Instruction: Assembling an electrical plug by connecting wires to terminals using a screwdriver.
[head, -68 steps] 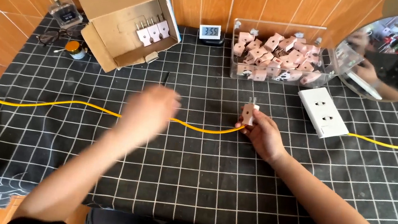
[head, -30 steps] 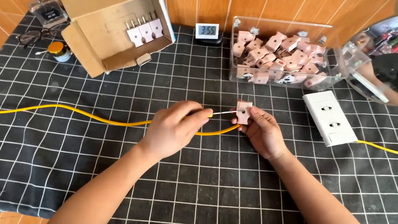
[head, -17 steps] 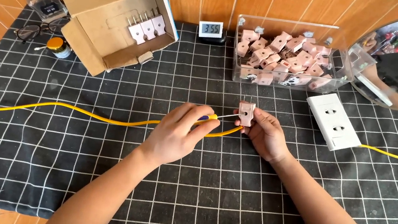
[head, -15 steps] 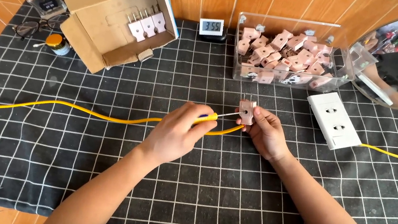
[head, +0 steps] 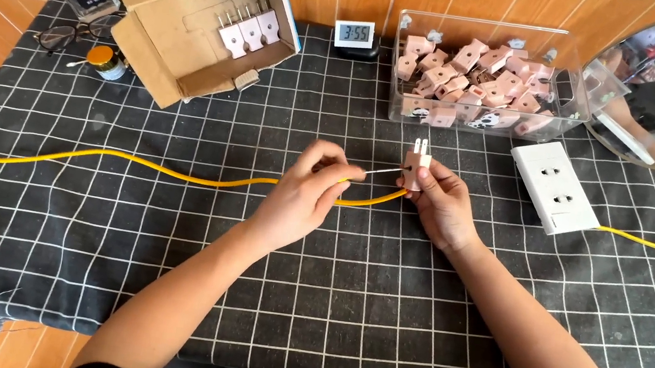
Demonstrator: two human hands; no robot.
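Head view: the left hand [head: 300, 201], which swung in from the left of the yellow cable [head: 138, 164], now pinches a thin screwdriver [head: 383, 170] into the pink plug [head: 416, 165], gripped upright by right hand [head: 440, 206] fingers just above that cable

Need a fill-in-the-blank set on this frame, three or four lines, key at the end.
1. The right hand holds a pink plug with its two prongs pointing ____.
2. The left hand holds a thin screwdriver whose tip meets the ____.
3. The clear bin of pink plugs stands beside a ____ power strip.
4. The cardboard box holds ____ plugs.

Missing words: up; plug; white; three
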